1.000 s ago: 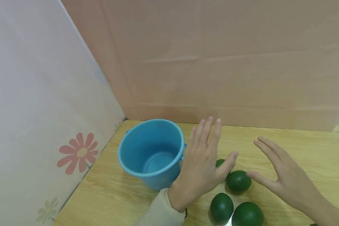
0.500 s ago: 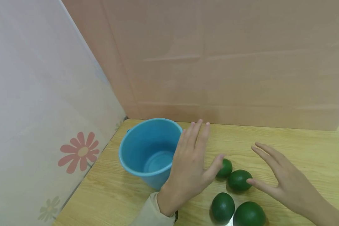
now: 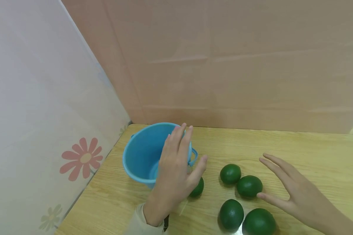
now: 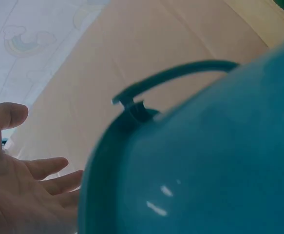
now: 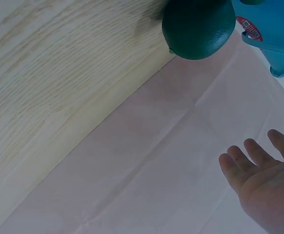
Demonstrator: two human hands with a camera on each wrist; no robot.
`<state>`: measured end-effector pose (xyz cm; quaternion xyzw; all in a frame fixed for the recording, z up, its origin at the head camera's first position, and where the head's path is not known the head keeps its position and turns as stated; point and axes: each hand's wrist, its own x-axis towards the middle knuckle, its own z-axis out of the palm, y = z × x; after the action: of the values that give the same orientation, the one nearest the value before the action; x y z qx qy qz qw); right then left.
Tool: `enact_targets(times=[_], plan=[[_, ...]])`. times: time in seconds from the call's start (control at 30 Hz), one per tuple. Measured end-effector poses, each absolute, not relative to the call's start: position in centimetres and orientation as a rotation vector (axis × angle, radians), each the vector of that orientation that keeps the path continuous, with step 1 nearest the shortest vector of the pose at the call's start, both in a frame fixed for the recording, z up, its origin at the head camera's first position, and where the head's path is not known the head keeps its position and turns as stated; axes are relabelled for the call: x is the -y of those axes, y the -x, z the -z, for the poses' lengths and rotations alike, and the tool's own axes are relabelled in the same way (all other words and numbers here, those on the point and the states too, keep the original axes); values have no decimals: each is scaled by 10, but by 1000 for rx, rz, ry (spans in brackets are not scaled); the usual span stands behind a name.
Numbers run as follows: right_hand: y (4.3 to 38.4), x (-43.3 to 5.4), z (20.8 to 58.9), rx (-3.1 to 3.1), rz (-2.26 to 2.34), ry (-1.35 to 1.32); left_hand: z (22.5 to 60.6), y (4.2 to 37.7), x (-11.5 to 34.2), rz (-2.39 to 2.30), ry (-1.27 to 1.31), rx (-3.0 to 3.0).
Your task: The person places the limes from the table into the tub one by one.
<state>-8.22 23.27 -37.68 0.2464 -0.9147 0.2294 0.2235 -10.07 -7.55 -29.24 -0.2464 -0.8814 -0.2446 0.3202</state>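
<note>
In the head view, the left grip is wide, fingers straight and thumb spread, overlapping the blue bucket; contact cannot be told. A half-hidden green fruit shows behind it. The right grip, also wide, has its thumb just beside the nearest green fruit; three more green fruits lie close by on the wooden surface. In the left wrist view, the bucket's rim partly covers the left fingers. In the right wrist view, the right fingers, slightly bent, sit apart from fruit and bucket.
</note>
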Motion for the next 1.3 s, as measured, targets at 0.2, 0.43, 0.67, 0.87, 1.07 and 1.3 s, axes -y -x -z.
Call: enact_targets(times=[0.2,0.43,0.67,0.87,1.07,1.3], plan=[[79,-232,377,2549,-616,-661,291,101,92,615,597,2341],[77,-232,378,2564,-599,-632,293,104,106,579,608,2379],[75,-232,378,2581,-605,-658,293,107,119,574,581,2429],[71,-230,382,2585,-595,-678,292,110,132,574,527,2449],[68,-229,385,2551,-607,-747,293,114,142,595,505,2461],[61,-227,385,2583,-604,-757,293,116,154,594,511,2462]])
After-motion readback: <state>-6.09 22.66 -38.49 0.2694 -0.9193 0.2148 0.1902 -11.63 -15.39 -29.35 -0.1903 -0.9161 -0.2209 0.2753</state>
